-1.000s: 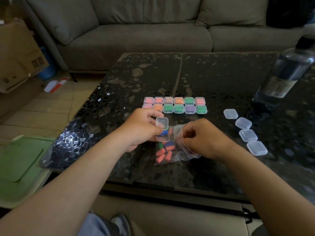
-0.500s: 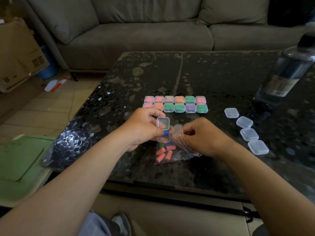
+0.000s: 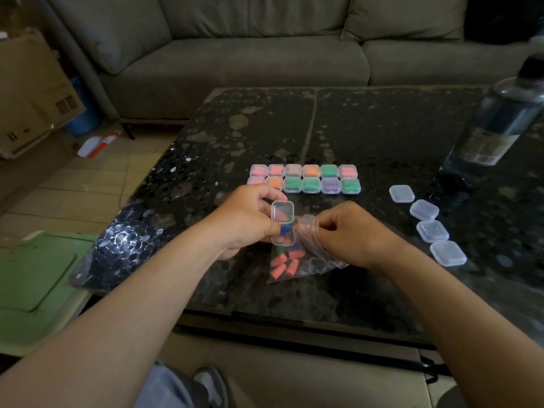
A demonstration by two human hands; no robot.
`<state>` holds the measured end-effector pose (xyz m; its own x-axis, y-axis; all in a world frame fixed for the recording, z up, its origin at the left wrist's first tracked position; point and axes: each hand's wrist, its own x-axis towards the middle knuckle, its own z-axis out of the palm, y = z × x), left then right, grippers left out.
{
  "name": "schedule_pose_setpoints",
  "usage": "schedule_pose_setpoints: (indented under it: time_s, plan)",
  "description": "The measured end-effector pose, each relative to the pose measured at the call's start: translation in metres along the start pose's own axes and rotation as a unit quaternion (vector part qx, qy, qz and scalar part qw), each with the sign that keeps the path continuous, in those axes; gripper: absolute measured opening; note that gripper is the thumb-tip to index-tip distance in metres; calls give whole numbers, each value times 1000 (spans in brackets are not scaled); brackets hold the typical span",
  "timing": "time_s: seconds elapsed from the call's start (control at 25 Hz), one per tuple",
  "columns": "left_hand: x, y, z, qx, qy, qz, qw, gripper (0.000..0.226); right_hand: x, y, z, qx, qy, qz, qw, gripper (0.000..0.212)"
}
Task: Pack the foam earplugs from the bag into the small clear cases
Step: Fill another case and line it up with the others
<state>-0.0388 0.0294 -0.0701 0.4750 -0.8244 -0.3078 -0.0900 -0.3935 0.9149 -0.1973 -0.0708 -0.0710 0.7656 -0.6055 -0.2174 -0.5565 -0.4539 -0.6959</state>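
My left grip [image 3: 247, 222] is at centre frame, thumb and fingers curled tight on the sides of an open case [image 3: 282, 223]. Its lid stands up and its base sits lower, held just above the counter [image 3: 368, 136]. There is a blue plug [image 3: 285, 230] in the base.

My right grip [image 3: 350, 231] is just right of the case. The fingers are curled and pinch the bunched mouth of the bag [image 3: 321, 260]. I can't tell if a plug is also between those fingers.

The bag's lower end lies flat on the counter below both hands. The loose plugs [image 3: 282, 265] inside are mostly pink-red, with some blue and green near the top.

The filled cases [image 3: 304, 178] are just above my hands, shut, in two rows of six and touching. They show pink, orange, green and one purple.

Four empty cases [image 3: 432, 231] are at right of frame, shut, in a slanted line running down-right, close together and well apart from the bag.

A bottle [image 3: 497, 128] stands on the counter at upper right. A sofa [image 3: 235, 54] runs across the top, and a box [image 3: 32, 92] is at upper left on the floor.
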Motion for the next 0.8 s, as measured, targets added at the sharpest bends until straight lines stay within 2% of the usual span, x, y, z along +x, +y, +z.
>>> schedule_pose_setpoints:
  time_s: [0.28,0.4,0.56,0.8]
  plan:
    - [1,-2,-1,6,-1,3,1000,48,0,1,-1,14,-38,-2,999,27]
    - [2,-2,0,13,0,5,1000,49,5,5,4,4,-21,-20,1000,23]
    - [2,-2,0,21,-2,7,1000,49,8,7,8,-8,-11,-29,999,30]
    - [1,-1,1,25,-9,6,1000,48,8,3,8,-28,-7,-33,999,8]
